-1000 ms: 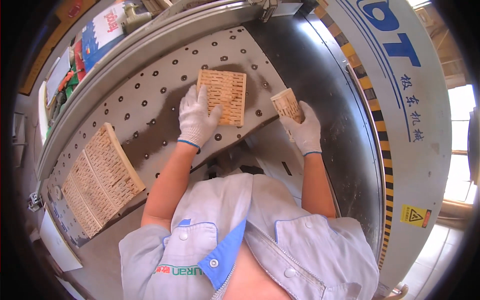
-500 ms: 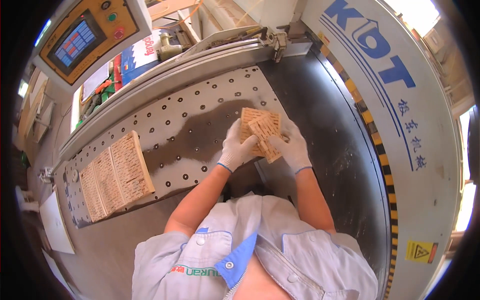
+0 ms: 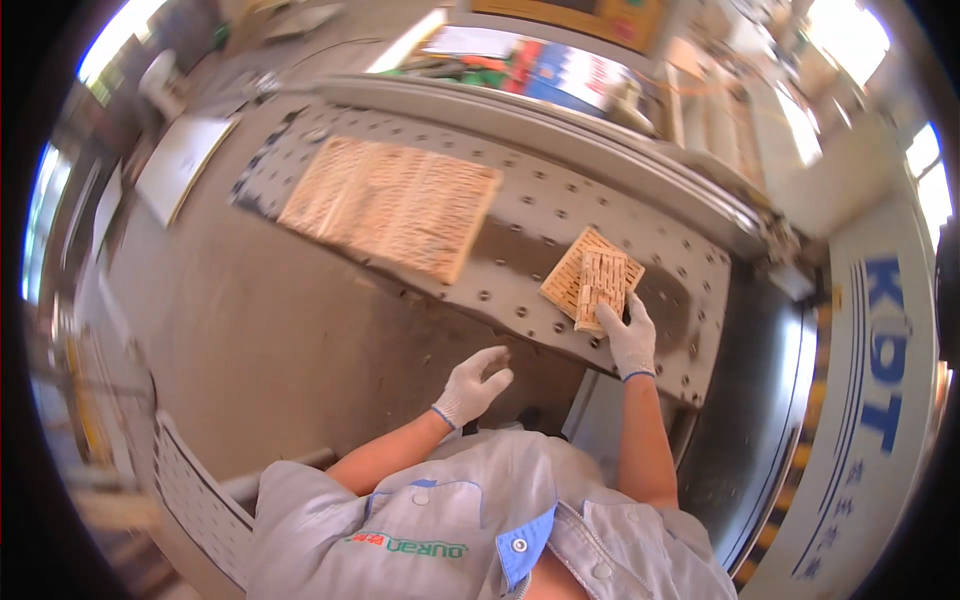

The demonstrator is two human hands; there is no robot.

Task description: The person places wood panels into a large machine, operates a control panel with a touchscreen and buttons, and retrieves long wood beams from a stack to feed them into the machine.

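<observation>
My right hand [image 3: 632, 338], in a white knit glove with a blue cuff, grips the near edge of a small slotted wooden panel [image 3: 603, 280]. It overlaps a second slotted panel [image 3: 567, 272], turned at an angle beneath it, over the right part of the perforated machine table [image 3: 545, 322]. Whether the lower panel rests on the table I cannot tell. My left hand [image 3: 474, 387], gloved the same way, is off the table's near edge with fingers apart and nothing in it. Larger slotted wooden panels [image 3: 400, 205] lie side by side at the table's left.
A metal rail [image 3: 560, 130] runs along the table's far side. Behind it are papers, tools and a blue-and-white package [image 3: 575, 78]. A grey machine housing [image 3: 870, 400] and a dark flat surface [image 3: 735, 440] stand at right. White boards [image 3: 185, 165] are at far left.
My left hand has let go of the small panels and drawn back toward my body. My right hand still grips them. The view has swung left.
</observation>
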